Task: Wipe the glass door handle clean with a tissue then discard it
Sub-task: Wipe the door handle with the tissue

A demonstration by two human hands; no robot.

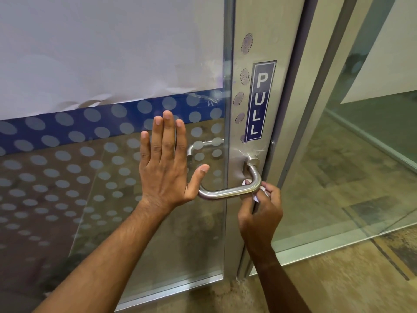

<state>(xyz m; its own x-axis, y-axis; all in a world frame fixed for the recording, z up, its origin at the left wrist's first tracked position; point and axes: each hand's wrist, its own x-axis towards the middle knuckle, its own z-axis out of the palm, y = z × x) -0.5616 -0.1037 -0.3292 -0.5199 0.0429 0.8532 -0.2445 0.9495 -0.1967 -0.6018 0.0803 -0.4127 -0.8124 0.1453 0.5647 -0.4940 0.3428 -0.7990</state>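
Observation:
A brushed steel lever handle (228, 192) sticks out from the metal stile of a glass door (112, 177) and bends left in front of the pane. My right hand (261, 211) is closed around a small white tissue (256, 196), pressing it against the handle's right-hand bend from below. Only scraps of the tissue show between my fingers. My left hand (165, 163) lies flat against the glass just left of the handle, fingers spread and pointing up, thumb close to the handle's free end.
A blue PULL sign (259, 100) sits on the stile above the handle, with smudged fingerprints beside it. White paper (101, 48) covers the upper pane over a dotted blue band. A fixed glass panel (361, 154) stands to the right; patterned carpet (338, 279) lies below.

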